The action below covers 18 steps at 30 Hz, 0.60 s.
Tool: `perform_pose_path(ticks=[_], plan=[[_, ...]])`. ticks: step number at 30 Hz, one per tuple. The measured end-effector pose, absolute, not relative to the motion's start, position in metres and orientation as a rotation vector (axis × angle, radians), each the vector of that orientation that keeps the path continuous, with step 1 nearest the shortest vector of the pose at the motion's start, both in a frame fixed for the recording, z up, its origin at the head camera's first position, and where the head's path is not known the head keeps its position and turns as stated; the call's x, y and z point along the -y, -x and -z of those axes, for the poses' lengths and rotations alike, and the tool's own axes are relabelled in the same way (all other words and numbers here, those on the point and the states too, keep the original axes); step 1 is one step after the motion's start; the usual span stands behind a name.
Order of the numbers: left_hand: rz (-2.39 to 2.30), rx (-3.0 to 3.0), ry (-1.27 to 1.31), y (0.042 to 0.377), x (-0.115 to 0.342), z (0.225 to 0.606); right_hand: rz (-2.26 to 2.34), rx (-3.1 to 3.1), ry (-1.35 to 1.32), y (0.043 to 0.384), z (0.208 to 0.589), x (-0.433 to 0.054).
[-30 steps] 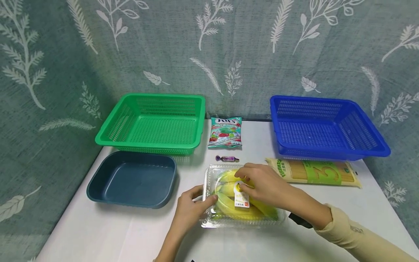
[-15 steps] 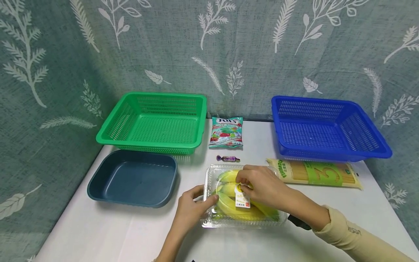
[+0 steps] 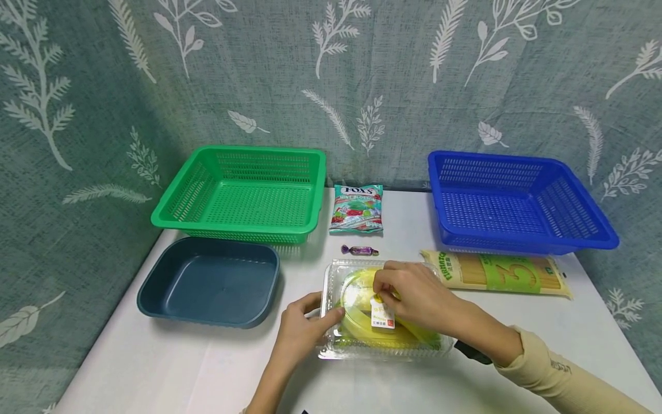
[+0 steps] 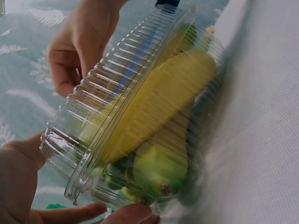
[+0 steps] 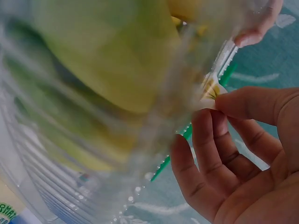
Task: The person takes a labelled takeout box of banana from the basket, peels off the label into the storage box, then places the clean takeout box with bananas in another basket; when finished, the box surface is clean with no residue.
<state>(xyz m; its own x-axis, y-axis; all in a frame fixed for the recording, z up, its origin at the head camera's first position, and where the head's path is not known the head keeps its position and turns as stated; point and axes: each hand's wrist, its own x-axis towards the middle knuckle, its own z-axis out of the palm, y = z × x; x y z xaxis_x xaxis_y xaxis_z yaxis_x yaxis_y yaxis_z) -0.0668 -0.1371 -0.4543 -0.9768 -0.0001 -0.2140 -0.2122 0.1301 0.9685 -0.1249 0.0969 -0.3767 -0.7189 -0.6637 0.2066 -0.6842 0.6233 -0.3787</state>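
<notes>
A clear plastic clamshell box of bananas rests on the table. My left hand grips its left side, the thumb on the lid and the fingers low on the side, as the left wrist view shows. Over the lid, my right hand pinches the upper end of a white label between thumb and index finger. That end stands off the lid in the right wrist view, where the thumb and fingertip hold the label. The label's lower part lies on the lid. Part of the bananas is hidden by my right hand.
Behind the box lie a purple-wrapped candy and a candy bag. A green basket and a dark blue basin stand left. At right are a blue basket and a spaghetti pack.
The label's upper end has been lifted and bent toward my right fingers. Glare has spread across the lid. My left hand stays on the box's side.
</notes>
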Motion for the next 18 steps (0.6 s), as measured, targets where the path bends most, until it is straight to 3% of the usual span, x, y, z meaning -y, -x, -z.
perform_pose_path(ticks=[18], plan=[[-1.929,-2.315,0.253,0.066,0.133,0.453,-0.69,2.73,-1.218,0.113,0.366,-0.101]])
